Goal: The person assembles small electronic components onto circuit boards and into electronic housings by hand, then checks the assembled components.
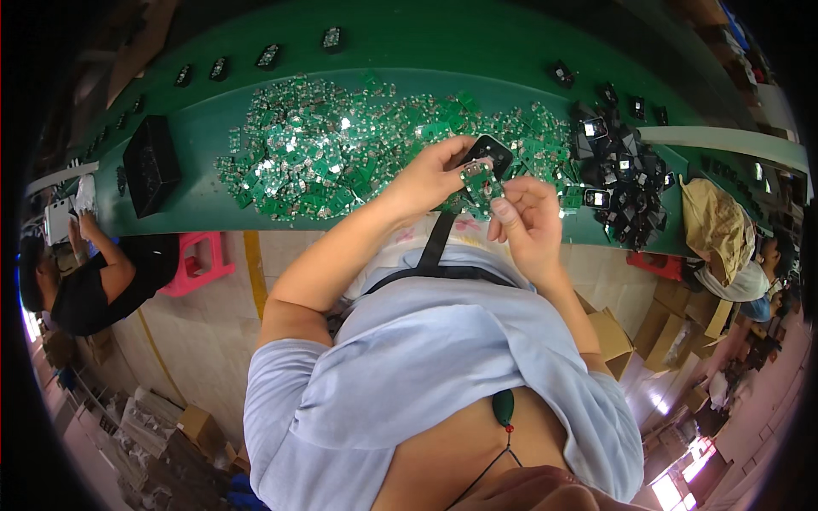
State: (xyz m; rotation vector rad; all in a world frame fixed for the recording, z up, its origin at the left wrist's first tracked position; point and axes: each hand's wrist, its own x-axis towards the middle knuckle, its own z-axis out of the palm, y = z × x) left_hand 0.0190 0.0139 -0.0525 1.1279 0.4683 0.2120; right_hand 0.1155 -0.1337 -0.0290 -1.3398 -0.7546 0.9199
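My left hand (434, 175) grips a small black plastic housing (492, 150) and steadies a green circuit board (479, 180) against it. Fingers of my right hand (527, 223) pinch the lower edge of that same board. Both hands hover just above the near edge of the green workbench (187, 204). Behind them a broad heap of small green circuit boards (324, 149) covers the bench. To the right lies a pile of black housings (626, 179).
A black box (152, 163) stands on the bench at left. Single black housings (268, 57) ride the belt beyond. A pink stool (198, 264), cardboard cartons (673, 328) and seated co-workers, one on the left (94, 285) and one on the right (737, 255), flank me.
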